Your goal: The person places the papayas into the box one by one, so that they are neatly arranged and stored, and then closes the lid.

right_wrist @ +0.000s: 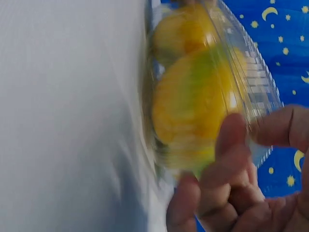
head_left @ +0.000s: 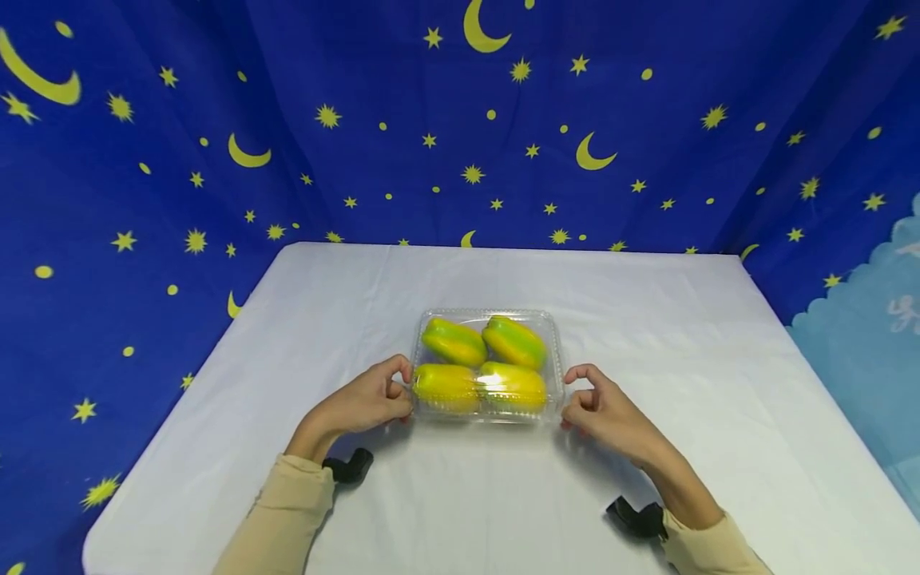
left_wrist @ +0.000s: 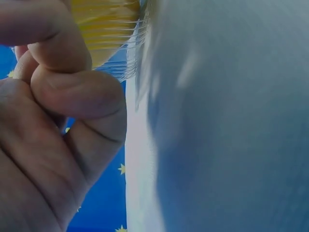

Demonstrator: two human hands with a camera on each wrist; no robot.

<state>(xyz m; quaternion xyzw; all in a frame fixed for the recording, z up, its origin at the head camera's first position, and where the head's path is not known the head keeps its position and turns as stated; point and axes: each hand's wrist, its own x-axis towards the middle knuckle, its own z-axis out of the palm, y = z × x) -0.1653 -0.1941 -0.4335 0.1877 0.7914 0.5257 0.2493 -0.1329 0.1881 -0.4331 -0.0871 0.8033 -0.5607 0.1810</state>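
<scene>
A clear plastic clamshell box (head_left: pixel 489 418) lies near the middle of the white table, several yellow-green fruits (head_left: pixel 513 342) showing through it. At its left side, my left hand (head_left: pixel 366 397) holds the edge with curled index finger and thumb. The left wrist view has that thumb (left_wrist: pixel 79 94) close against the index finger, the ribbed box wall just behind. On the opposite side, my right hand (head_left: pixel 611 411) holds the edge with bent fingers. In the right wrist view, slightly blurred fingers (right_wrist: pixel 231 159) overlap the box's rim and wall, where two fruits show large.
The white cloth-covered table (head_left: pixel 460 495) extends around the box. Behind and to the left hangs a blue curtain (head_left: pixel 402 160) with yellow moons and stars; a light-blue patterned cloth (head_left: pixel 862 343) is at the right. Black wrist devices (head_left: pixel 350 467) sit at both sleeves.
</scene>
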